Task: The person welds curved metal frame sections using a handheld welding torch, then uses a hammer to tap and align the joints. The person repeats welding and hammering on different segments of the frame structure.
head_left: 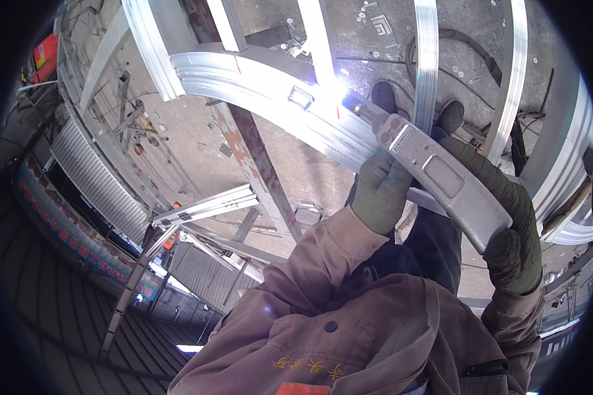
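Arc [339,89] blazing on the curved metal rail [244,79]! Right hand [526,237] grips the welding gun [441,174]; left hand [379,191], can't tell its hold; welding here looks unfinished.

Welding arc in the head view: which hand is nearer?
Left. The left hand is below and slightly right of the welding arc; the right hand is farther right and lower, holding the welding torch.

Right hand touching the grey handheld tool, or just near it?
Touching. The head view shows the gloved right hand curled round the rear end of the grey handheld tool, with no gap where they meet.
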Demonstrator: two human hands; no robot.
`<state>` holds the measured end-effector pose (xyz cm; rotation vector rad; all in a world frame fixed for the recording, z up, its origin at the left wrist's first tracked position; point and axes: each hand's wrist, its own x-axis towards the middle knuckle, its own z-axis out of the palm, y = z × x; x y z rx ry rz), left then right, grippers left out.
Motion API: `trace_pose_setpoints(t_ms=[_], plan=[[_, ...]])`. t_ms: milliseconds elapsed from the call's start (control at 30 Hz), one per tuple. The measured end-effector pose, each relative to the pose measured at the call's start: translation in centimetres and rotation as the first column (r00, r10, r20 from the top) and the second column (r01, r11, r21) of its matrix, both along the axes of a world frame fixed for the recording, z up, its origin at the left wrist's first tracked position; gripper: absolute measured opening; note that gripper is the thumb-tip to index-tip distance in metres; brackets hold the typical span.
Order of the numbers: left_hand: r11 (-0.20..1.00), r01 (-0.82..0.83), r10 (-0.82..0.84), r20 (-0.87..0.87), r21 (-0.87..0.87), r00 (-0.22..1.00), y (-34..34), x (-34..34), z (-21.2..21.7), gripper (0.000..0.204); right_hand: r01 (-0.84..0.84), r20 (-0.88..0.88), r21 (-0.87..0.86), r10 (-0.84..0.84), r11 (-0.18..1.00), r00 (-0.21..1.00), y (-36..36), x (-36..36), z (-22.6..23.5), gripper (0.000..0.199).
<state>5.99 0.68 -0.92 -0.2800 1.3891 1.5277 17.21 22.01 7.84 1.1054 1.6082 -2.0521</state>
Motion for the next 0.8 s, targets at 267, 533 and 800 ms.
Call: trace_pose_setpoints(t_ms=[267,533,800], plan=[[1.0,0.001,-0.001,0.019,-0.014,1.0,-0.1,-0.1,-0.2,0.048,-0.001,-0.02,-0.061,0.0,0.998,1.0,0.2,-0.6,0.0,0.111],[0.98,0.196,-0.195,0.034,-0.041,0.98,-0.2,-0.9,0.1,0.039,0.002,-0.003,-0.087,-0.002,0.996,1.0,1.2,0.1,0.3,0.117],[0.972,0.236,-0.236,-0.059,-0.018,0.97,-0.1,-0.7,-0.2,0.04,0.022,0.018,-0.109,-0.02,0.994,1.0,1.9,1.1,-0.4,0.119]])
